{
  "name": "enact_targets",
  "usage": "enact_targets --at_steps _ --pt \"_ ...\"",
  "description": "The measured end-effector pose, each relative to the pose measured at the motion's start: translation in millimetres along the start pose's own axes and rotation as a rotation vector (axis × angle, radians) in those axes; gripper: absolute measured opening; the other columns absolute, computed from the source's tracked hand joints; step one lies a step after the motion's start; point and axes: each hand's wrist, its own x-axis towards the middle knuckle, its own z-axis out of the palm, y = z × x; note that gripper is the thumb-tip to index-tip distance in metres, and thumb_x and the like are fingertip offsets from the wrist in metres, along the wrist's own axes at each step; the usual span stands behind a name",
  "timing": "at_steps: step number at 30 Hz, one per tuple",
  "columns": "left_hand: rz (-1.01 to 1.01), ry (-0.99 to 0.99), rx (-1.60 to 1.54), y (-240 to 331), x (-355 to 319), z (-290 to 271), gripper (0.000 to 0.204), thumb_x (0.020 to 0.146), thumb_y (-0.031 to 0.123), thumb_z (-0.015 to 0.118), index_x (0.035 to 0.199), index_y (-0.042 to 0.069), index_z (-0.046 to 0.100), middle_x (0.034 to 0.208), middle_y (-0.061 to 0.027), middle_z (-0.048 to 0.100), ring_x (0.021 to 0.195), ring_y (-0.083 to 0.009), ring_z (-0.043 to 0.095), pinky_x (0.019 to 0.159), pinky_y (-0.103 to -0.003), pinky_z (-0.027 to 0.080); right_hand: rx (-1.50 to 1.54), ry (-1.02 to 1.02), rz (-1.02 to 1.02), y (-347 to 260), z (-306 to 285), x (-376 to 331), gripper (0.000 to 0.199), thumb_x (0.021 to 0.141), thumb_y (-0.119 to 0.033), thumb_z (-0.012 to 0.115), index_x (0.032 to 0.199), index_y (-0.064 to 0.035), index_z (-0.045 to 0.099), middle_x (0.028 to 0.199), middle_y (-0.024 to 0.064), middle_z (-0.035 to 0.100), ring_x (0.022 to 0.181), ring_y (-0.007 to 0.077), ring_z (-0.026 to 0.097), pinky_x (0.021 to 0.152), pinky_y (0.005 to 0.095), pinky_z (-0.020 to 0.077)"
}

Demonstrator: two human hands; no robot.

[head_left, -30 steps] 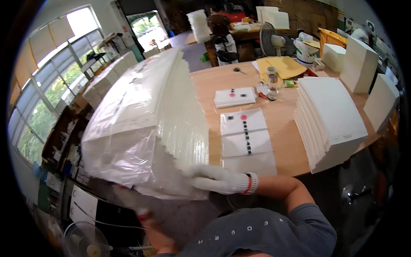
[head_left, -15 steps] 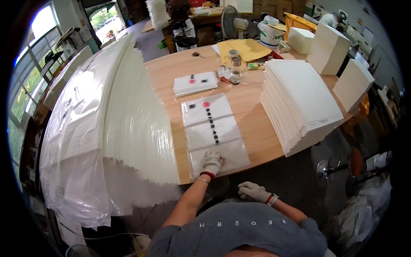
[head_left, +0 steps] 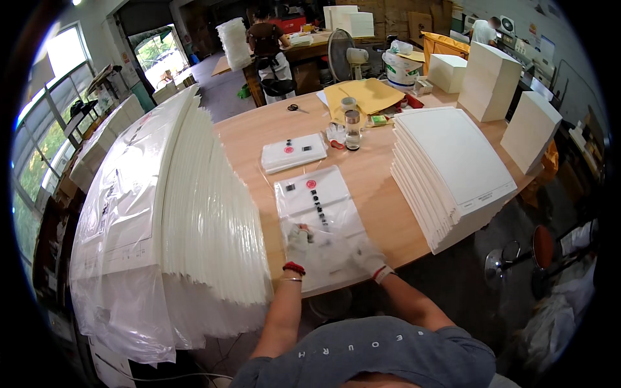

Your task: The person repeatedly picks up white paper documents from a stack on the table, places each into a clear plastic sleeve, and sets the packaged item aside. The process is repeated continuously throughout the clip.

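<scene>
A flat, clear plastic bag (head_left: pixel 323 184) with dark printing and a red round mark lies in front of me at the table's near edge. My left hand (head_left: pixel 298 243), in a white glove with bare fingertips, is on its left side, fingers curled in and closed on the plastic. Over the bag's right near edge is my gloved right hand (head_left: pixel 367 256), smeared by motion, so its fingers cannot be made out. Between the hands the plastic looks blurred. Just beyond lies a pile of similar folded plastic bags (head_left: pixel 294 153).
A tall plastic-covered stack of white sheets (head_left: pixel 210 200) flanks my left. To the right stands a stack of white paper (head_left: pixel 453 161), with paper blocks (head_left: pixel 488 81) behind. A glass jar (head_left: pixel 352 129), scissors (head_left: pixel 294 108) and yellow envelopes (head_left: pixel 365 97) lie farther back. Another person (head_left: pixel 268 45) works beyond.
My right hand has come up from beside my body onto the bag's right side. My left hand has curled its fingers and shifted slightly left. The view has tilted up a little.
</scene>
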Motion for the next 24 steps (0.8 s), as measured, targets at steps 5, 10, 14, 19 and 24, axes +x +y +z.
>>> enact_targets --at_steps 5,10,14,19,24 --pt "-0.190 -0.291 -0.180 53.4 19.8 14.8 0.018 0.088 0.007 0.048 0.104 0.001 0.053 0.076 -0.0052 0.064 0.054 -0.0075 0.046 0.049 -0.021 0.040 0.303 0.559 -0.439 -29.5 5.7 -9.9 0.043 0.074 -0.032 0.062 0.109 -0.0074 0.057 0.109 0.0196 0.054 0.109 0.0362 0.046 0.091 0.0469 0.0386" --pt "-0.210 -0.397 -0.301 133.6 34.2 0.3 0.036 0.083 0.014 0.052 0.117 0.000 0.049 0.092 -0.0108 0.067 0.082 -0.0165 0.061 0.069 -0.027 0.047 -0.284 -0.201 -0.422 -60.1 26.7 34.2 0.045 0.079 -0.036 0.061 0.112 -0.0064 0.054 0.112 0.0206 0.053 0.101 0.0361 0.052 0.084 0.0449 0.0419" --pt "0.015 -0.502 0.041 143.7 29.0 7.2 0.039 0.082 0.020 0.058 0.115 0.001 0.050 0.090 -0.0122 0.067 0.076 -0.0221 0.062 0.068 -0.035 0.047 -0.374 -0.059 -0.525 -8.3 71.4 32.0 0.063 0.076 -0.042 0.063 0.124 -0.0068 0.044 0.112 0.0189 0.054 0.100 0.0336 0.054 0.086 0.0420 0.0425" --pt "0.356 -0.351 0.532 131.5 2.3 -2.2 0.042 0.082 0.017 0.058 0.119 -0.002 0.049 0.094 -0.0156 0.062 0.084 -0.0287 0.060 0.072 -0.035 0.048 0.261 -0.201 -0.340 -41.4 -36.5 -31.9 0.040 0.081 -0.028 0.063 0.114 -0.0057 0.056 0.107 0.0159 0.059 0.096 0.0299 0.057 0.084 0.0362 0.0457" --pt "0.584 -0.007 0.507 168.4 -23.8 -33.2 0.044 0.079 0.013 0.063 0.118 -0.001 0.050 0.102 -0.0181 0.059 0.093 -0.0311 0.057 0.081 -0.037 0.046 -0.428 0.552 -0.567 -28.8 -220.0 -101.8 0.035 0.078 -0.010 0.062 0.112 -0.0040 0.052 0.112 0.0127 0.056 0.103 0.0309 0.054 0.083 0.0375 0.0468"
